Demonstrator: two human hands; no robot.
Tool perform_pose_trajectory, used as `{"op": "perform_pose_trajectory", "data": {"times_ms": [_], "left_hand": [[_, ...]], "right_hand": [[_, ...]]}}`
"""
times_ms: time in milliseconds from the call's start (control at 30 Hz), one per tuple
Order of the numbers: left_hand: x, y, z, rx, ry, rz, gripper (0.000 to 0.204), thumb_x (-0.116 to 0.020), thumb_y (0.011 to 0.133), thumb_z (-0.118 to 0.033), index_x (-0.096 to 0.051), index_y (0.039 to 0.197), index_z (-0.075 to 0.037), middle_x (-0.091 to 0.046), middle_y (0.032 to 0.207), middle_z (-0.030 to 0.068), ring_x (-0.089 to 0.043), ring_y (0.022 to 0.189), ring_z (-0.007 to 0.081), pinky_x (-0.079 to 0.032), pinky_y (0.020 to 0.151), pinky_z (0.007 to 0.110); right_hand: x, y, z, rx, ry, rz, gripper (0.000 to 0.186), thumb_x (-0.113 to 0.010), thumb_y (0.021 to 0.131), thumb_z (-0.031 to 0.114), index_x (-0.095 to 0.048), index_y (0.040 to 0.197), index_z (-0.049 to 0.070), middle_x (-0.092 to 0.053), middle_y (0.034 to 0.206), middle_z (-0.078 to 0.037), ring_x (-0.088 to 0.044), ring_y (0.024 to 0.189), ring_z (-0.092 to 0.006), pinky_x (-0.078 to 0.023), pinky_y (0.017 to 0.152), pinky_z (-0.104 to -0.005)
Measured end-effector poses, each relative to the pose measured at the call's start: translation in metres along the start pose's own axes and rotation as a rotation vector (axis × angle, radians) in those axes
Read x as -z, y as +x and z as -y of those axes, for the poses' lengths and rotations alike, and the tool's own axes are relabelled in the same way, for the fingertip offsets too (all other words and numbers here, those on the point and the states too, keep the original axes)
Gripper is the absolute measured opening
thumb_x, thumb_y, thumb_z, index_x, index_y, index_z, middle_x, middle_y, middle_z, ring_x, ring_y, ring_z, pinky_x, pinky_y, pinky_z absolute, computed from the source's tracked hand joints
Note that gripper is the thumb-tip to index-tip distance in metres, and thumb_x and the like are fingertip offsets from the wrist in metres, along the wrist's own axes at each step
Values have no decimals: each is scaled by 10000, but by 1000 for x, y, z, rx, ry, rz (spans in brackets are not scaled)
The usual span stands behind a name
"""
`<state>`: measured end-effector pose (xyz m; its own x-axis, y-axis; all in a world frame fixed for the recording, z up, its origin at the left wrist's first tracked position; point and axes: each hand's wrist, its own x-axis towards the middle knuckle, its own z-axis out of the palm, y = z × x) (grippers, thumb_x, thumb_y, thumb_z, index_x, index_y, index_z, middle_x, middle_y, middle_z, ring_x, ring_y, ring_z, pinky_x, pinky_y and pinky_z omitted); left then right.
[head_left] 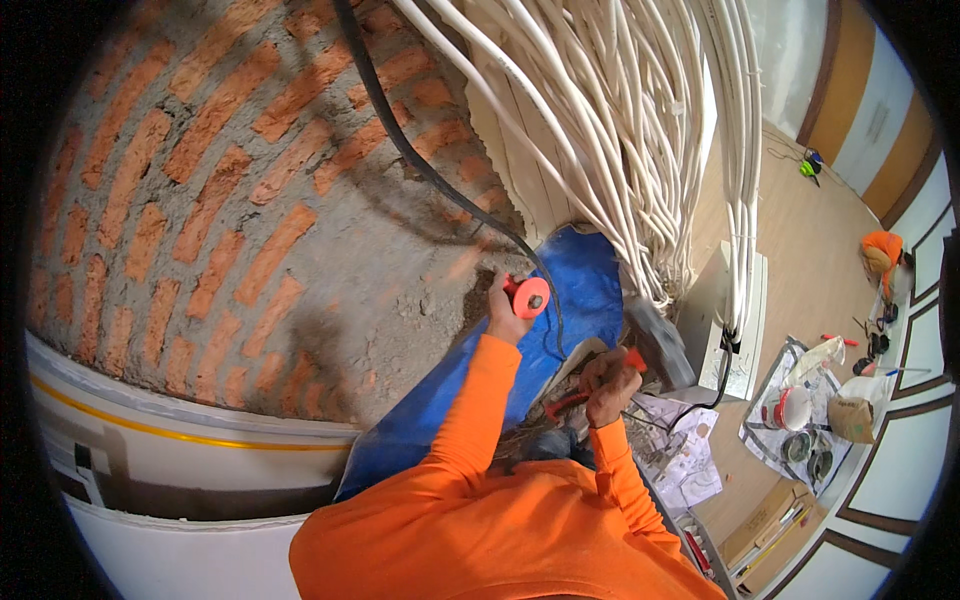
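Nearest, below the hands, are a person's orange sleeves [470, 405]. The left hand [503, 318] is closed around a red-guarded tool, probably a chisel [530, 297], its round metal end facing up; its working end is hidden. The right hand [609, 393], lower and to the right, grips the reddish handle of a hammer [660, 348], whose blurred grey head lies just beyond the fist. Both tools look rigid and hard to break. The hammer is likely head-heavy, best held firmly by its handle; the chisel is probably lighter, best held behind its guard, though dust could make either slippery. Under and around the hands spreads a blue sheet [590, 262]. Left of them rises a rough brick wall [230, 190]; beyond, white cables [620, 130] hang. Far right, another person [884, 245] bends low.
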<state>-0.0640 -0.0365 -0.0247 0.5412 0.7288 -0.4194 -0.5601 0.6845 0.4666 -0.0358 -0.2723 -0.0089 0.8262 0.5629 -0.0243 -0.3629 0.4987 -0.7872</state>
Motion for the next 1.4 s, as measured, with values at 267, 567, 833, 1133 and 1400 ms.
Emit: {"op": "perform_pose_trajectory", "data": {"times_ms": [267,567,833,1133,1400], "left_hand": [[-6,3,1,54,120,35,240,-522,972,-340,-556,854,-134,-609,778,19,-610,796,178,-519,768,344],[33,31,15,-163,354,356,358,-573,943,-421,-577,1078,-90,-627,1088,89,-626,929,212,-525,789,332],[15,17,13,2,-4,209,357,-473,961,-532,-504,893,-183,-607,1222,97,-619,819,193,-519,667,341],[-4,20,29,74,33,193,292,-559,903,-433,-623,952,-153,-642,901,7,-612,846,204,-509,764,351],[-9,-11,30,195,-156,236,307,-631,871,-427,-641,964,-134,-672,1045,30,-589,1115,262,-438,991,518]], "right_hand": [[3,14,-19,-86,-836,198,612,-414,1011,467,-502,666,-30,-483,551,-98,-428,522,-207,-355,521,-385],[-78,10,94,153,-736,339,417,-425,1022,363,-558,958,-27,-535,599,-180,-557,524,-335,-410,524,-407],[-59,43,95,-24,-1125,426,562,-407,1017,468,-539,834,-47,-466,622,-204,-424,560,-330,-401,584,-425],[-44,46,67,-34,-1269,478,530,-431,1009,436,-574,882,-58,-559,702,-315,-571,735,-512,-421,639,-526],[-56,24,62,113,-1236,423,490,-417,1020,396,-564,898,-55,-556,712,-307,-569,723,-501,-430,622,-528]]}}
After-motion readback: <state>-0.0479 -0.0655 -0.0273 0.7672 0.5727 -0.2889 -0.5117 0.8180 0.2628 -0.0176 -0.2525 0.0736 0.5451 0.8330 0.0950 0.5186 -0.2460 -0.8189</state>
